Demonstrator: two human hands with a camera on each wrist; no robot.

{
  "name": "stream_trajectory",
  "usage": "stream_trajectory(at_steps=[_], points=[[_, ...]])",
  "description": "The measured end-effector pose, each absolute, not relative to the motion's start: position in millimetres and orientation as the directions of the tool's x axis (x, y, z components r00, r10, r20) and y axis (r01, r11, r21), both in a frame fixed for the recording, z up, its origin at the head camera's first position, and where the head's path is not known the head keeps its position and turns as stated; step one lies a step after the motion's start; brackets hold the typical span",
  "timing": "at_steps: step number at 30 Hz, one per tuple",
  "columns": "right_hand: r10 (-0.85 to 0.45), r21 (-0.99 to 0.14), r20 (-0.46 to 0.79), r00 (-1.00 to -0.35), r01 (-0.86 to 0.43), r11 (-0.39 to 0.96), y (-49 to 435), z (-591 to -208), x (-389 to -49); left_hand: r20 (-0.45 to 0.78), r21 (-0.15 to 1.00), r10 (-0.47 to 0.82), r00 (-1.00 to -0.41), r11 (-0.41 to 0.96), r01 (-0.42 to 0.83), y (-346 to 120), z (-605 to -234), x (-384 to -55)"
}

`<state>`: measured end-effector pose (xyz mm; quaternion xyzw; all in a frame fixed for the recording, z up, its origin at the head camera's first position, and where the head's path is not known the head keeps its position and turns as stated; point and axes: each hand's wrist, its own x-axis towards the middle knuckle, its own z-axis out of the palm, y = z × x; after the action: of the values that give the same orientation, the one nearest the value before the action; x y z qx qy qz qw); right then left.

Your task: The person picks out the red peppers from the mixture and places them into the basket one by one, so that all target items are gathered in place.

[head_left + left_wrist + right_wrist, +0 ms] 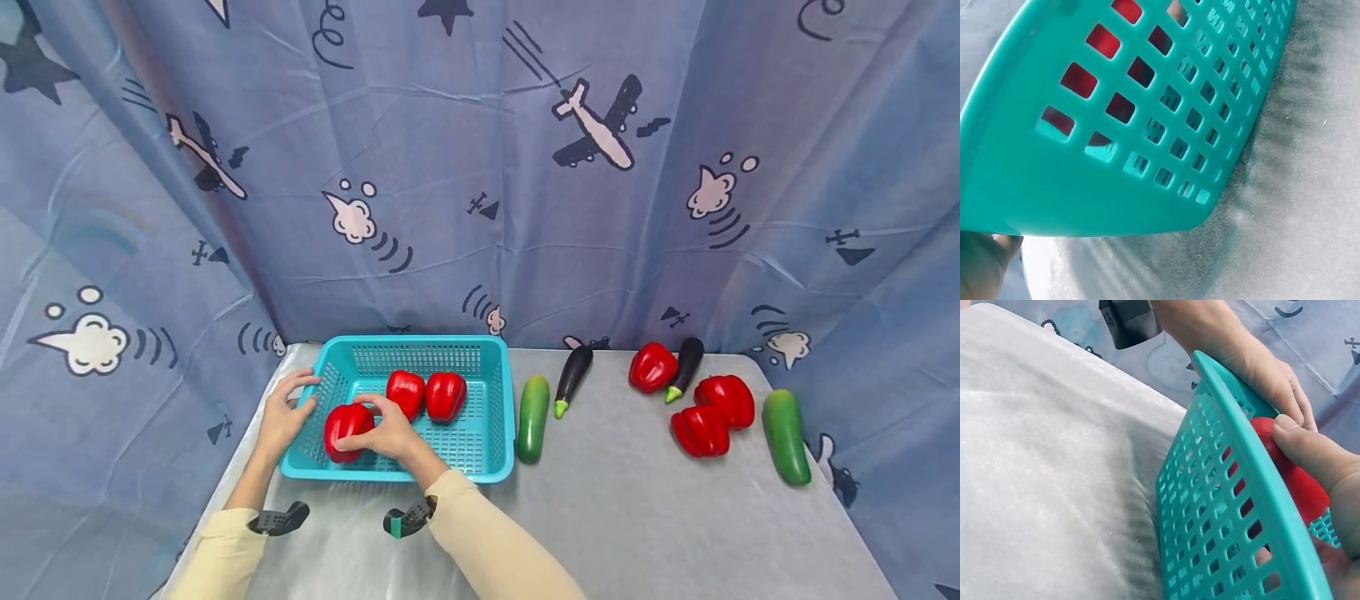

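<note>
My right hand [387, 432] grips a red bell pepper [349, 425] inside the left end of a turquoise plastic basket [397, 475]. In the right wrist view, the thumb of that hand lies on the bell pepper [1300, 487], just behind the basket wall [1210, 487]. My left hand [285, 412] holds the basket's left rim; in the left wrist view only a bit of the hand [982, 262] shows, at the basket's edge. Two more red bell peppers, one near the middle [406, 392] and one beside it [446, 397], lie in the basket.
Right of the basket lie a cucumber [533, 419] and an eggplant [573, 377]. Farther right are several red bell peppers [652, 367], another eggplant [686, 368] and another cucumber [787, 437]. A blue patterned curtain [465, 183] hangs behind the grey-covered table [615, 517].
</note>
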<state>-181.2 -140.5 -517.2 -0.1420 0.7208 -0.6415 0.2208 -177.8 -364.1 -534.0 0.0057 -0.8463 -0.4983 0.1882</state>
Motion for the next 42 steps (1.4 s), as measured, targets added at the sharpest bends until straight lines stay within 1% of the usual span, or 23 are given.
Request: stream_trajectory(at_steps=[10, 18, 32, 36, 42], points=[[-0.486, -0.98, -0.175, -0.856, 0.102, 0.174, -144, -520, -182, 0.284, 0.842, -0.189, -0.94, 0.517, 0.151, -363, -534, -179], [-0.491, -0.967, -0.218, -0.844, 0.12, 0.223, -146, -522, -183, 0.289, 0.863, -0.208, -0.935, 0.478, 0.161, -362, -533, -178], [-0.497, -0.954, -0.233, -0.836, 0.097, 0.282, -149, -526, -184, 0.287, 0.857, -0.211, -0.934, 0.493, 0.152, -363, -535, -179], [-0.498, -0.951, -0.243, -0.832, 0.103, 0.292, -150, -526, -184, 0.293, 0.861, -0.207, -0.933, 0.482, 0.164, -358, -527, -175], [-0.488, -0.936, -0.247, -0.837, 0.075, 0.345, -154, -527, -185, 0.311, 0.852, -0.19, -0.931, 0.49, 0.184, -345, -500, -162]])
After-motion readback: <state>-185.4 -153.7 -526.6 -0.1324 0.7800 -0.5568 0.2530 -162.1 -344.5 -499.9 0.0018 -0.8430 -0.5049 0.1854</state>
